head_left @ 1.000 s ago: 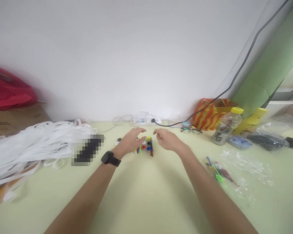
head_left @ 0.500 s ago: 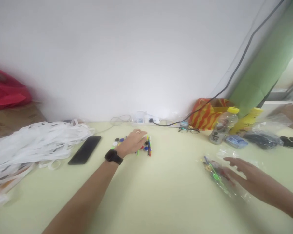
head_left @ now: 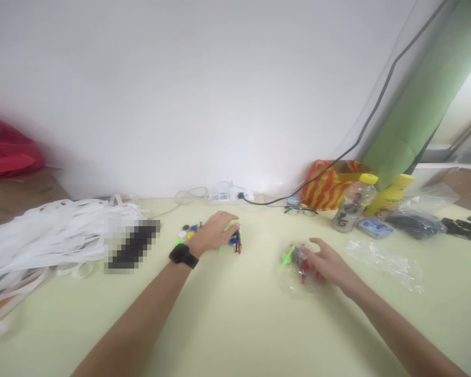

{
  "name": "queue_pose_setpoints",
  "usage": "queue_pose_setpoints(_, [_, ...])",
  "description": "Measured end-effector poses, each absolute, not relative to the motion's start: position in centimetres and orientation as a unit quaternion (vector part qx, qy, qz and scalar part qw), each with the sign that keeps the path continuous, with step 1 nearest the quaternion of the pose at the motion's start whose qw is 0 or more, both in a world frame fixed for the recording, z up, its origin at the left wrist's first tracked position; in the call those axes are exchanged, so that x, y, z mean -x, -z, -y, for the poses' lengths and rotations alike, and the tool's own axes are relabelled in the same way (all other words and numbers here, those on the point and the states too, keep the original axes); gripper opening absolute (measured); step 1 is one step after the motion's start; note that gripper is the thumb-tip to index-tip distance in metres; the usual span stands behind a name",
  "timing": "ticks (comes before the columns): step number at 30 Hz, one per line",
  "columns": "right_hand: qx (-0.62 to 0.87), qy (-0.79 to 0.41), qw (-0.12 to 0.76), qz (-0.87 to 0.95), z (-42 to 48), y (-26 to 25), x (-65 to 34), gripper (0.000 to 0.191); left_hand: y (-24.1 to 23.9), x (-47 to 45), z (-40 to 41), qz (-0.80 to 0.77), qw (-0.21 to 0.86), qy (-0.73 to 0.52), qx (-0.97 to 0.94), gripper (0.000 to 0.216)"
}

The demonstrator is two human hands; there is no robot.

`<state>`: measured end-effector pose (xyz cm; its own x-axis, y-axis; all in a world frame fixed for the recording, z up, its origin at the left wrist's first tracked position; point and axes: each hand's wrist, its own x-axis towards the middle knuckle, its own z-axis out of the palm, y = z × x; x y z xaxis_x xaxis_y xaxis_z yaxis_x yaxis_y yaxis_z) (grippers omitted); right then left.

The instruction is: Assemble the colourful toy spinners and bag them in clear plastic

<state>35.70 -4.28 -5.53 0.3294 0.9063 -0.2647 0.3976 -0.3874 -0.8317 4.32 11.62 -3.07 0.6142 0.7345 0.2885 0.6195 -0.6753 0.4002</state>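
My left hand point(head_left: 215, 230), with a black watch on its wrist, rests palm down over a group of small colourful pieces point(head_left: 182, 234). Its fingers are bent a little and apart, reaching towards thin coloured sticks point(head_left: 238, 242) at the right end of the group. Part of the group is hidden under the palm. My right hand point(head_left: 324, 262) is closed on a clear plastic bag point(head_left: 288, 283) holding green, blue and red pieces. Its index finger sticks out, and the other fingers are partly hidden.
A blurred-out dark phone point(head_left: 135, 248) and white strips point(head_left: 58, 235) lie left. At the back are a power strip point(head_left: 223, 196), glasses point(head_left: 300, 210) and a striped bag point(head_left: 316, 183). Bottles point(head_left: 347, 209), a blue packet point(head_left: 374, 228) and crumpled clear plastic point(head_left: 384, 264) are right.
My right hand has closed on the bag of pieces and brought it left across the table, away from the crumpled plastic. My left hand stays over the pieces, fingers slightly more bent.
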Motion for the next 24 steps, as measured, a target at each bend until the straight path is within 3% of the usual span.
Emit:
queue_pose_setpoints(5, [0.732,-0.402,0.366,0.41,-0.8,6.3,-34.8,0.036,2.3,-4.2,-11.2,-0.386,0.143,-0.226,-0.883,0.044])
queue_pose_setpoints(8, [0.722,-0.382,0.393,0.423,-2.6,7.0,-34.6,0.024,1.9,-4.1,-11.1,-0.389,0.142,-0.218,-0.884,0.043])
queue_pose_setpoints(15, [0.702,-0.329,0.439,0.454,-4.7,7.0,-34.6,0.009,1.7,-4.0,-10.9,-0.397,0.139,-0.201,-0.884,0.04])
queue_pose_setpoints(24, [0.633,-0.259,0.573,0.451,-5.2,3.5,-33.1,0.016,2.0,-3.6,-11.1,-0.394,0.14,-0.212,-0.883,0.041])
